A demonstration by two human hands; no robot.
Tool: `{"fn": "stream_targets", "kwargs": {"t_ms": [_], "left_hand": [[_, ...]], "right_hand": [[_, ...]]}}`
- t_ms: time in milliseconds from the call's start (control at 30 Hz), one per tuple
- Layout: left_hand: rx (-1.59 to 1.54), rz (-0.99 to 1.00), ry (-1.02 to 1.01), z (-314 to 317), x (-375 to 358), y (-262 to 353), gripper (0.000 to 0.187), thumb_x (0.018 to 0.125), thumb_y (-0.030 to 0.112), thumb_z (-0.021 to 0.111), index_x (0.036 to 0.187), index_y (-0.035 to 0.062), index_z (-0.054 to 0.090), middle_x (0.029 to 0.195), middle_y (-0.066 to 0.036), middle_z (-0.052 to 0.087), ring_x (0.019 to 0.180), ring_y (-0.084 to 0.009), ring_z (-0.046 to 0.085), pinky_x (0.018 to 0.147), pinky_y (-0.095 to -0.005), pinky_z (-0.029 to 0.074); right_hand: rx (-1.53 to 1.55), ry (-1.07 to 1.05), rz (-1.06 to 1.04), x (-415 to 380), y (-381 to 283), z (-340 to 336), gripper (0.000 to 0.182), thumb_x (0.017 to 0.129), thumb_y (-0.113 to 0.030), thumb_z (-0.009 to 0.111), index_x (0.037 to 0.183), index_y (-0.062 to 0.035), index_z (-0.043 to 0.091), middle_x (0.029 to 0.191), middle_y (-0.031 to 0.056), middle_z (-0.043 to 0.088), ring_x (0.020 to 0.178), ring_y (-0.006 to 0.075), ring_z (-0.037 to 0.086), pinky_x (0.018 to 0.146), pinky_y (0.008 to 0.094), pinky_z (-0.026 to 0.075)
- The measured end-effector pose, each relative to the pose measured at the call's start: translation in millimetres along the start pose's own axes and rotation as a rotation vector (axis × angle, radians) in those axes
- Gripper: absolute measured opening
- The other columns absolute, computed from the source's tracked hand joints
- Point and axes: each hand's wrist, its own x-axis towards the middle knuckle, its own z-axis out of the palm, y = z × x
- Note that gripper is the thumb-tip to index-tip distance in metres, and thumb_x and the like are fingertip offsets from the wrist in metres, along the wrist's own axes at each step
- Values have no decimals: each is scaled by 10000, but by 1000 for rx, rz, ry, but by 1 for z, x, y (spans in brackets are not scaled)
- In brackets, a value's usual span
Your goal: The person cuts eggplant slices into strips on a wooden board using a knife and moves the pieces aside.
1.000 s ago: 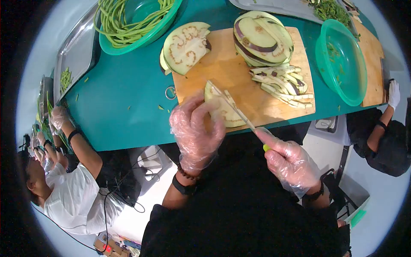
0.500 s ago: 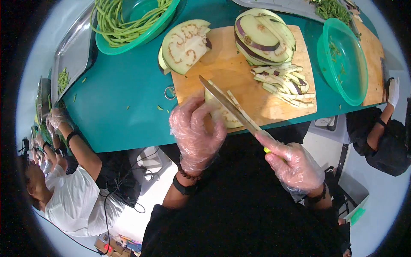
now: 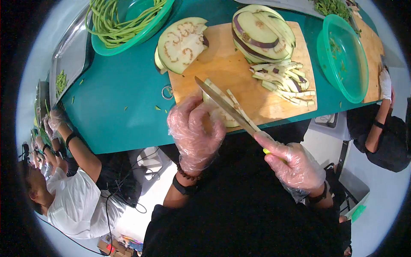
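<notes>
My right hand (image 3: 295, 166), in a clear plastic glove, is wrapped round the handle of a kitchen knife (image 3: 224, 105). Its blade slants up and left across an eggplant slice (image 3: 223, 115) at the near edge of the wooden cutting board (image 3: 218, 55). Gloved the same way, my left hand (image 3: 196, 130) presses curled fingers on that slice, left of the blade. Thin cut strips lie along the blade. Eggplant sticks (image 3: 284, 82) are heaped at the board's right, below a stack of eggplant slices (image 3: 263, 34). More slices (image 3: 180, 45) overlap the board's upper left corner.
A green basin of long beans (image 3: 122, 48) stands at upper left beside a metal tray (image 3: 70, 60). To the right are a green basin (image 3: 344, 77) with green scraps and another board (image 3: 369, 51). A metal ring (image 3: 167, 91) lies by my board. Co-workers stand on both sides.
The view has shifted slightly. My hands and the knife keep nearly the same place on the slice. At the right, a co-worker's white-gloved hand has moved up and left, towards the other board.
</notes>
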Motion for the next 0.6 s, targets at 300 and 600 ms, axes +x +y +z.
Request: {"fn": "stream_targets", "kwargs": {"t_ms": [300,600], "left_hand": [[-21,-20,-22,-1,-2,-2,426,749,135,791,1154,96,663,1266,-174,631,1165,-384,590,1009,-489,469],[-42,17,6,-1,2,0,485,678,57,798,1131,84,627,1259,-152,641,1097,-378,623,929,-495,489]], "right_hand": [[42,60,-108,2,6,6,519,1030,-94,598,1540,-150,519,939,304,641,704,487,602,651,382,524],[89,34,-80,0,8,8,543,1035,-96,595,1563,-155,486,1165,283,670,927,486,677,758,388,557]]}}
